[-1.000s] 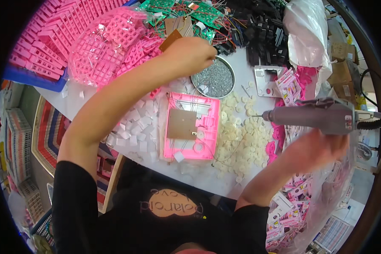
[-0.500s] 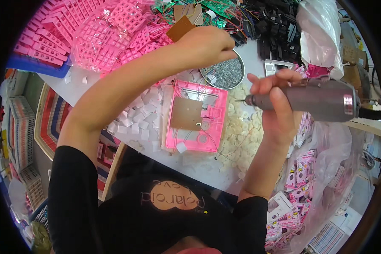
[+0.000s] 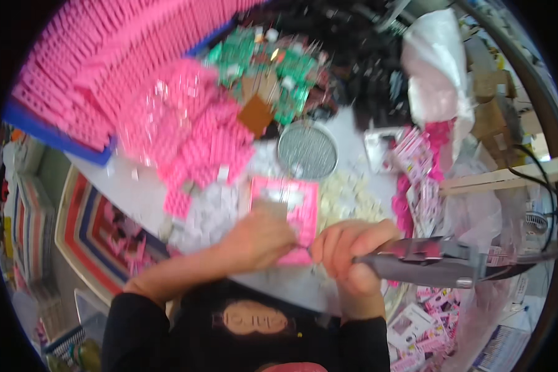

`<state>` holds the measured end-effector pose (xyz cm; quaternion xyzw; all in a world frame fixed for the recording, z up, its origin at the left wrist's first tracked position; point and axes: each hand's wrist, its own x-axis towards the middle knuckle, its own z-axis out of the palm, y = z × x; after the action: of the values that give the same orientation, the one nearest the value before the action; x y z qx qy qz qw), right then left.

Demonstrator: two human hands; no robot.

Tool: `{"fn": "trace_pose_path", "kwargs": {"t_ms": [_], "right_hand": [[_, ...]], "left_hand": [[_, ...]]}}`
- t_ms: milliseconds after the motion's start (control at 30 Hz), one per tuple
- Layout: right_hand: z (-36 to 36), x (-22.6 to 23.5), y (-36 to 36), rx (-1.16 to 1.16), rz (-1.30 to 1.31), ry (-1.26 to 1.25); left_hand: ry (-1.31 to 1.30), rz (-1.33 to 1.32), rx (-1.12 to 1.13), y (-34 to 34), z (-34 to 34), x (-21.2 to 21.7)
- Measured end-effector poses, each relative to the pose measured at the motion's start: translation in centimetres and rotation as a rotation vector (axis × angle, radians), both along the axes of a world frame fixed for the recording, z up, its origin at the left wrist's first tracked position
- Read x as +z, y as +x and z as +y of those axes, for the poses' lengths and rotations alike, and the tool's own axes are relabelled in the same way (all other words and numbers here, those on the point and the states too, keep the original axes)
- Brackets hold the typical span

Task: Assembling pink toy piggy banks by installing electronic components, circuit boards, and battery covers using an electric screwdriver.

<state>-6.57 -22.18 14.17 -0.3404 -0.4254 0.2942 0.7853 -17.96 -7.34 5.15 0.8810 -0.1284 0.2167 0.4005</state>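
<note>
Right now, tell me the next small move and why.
Probably tilt the driver down toward the pink case: the right hand grips it nearly level, pointing toward the left hand, which is over the case's near part. Blur hides whether the left hand holds anything.

The pink case (image 3: 307,214), a shallow rectangular shell, lies open side up on the bench (image 3: 348,133), its near part largely covered. A flat brown board (image 3: 270,209) sits inside, blurred. The grey electric screwdriver (image 3: 418,270), long and rounded, is held nearly level beside the case's near right corner, front end pointing left, cord trailing right.
</note>
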Motion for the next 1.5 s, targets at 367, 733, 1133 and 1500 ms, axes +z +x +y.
{"fn": "trace_pose_path", "kwargs": {"t_ms": [367,733,1133,1500], "right_hand": [[-2.2,-1.2,0.8,0.006,0.07,0.046],[-2.9,-1.0,1.7,-0.15,-0.048,-0.093],[-2.7,-0.4,2.0,-0.16,0.066,0.015],[-1.7,-2.5,2.2,-0.183,0.072,0.038]], "left_hand": [[0.035,-0.08,0.025,1.0,-1.3,1.3],[0.25,-0.258,0.056,3.1,-1.9,2.7],[0.17,-0.204,0.013,3.6,-1.2,1.4],[0.292,-0.313,0.119,3.5,-1.2,-3.1]]}}
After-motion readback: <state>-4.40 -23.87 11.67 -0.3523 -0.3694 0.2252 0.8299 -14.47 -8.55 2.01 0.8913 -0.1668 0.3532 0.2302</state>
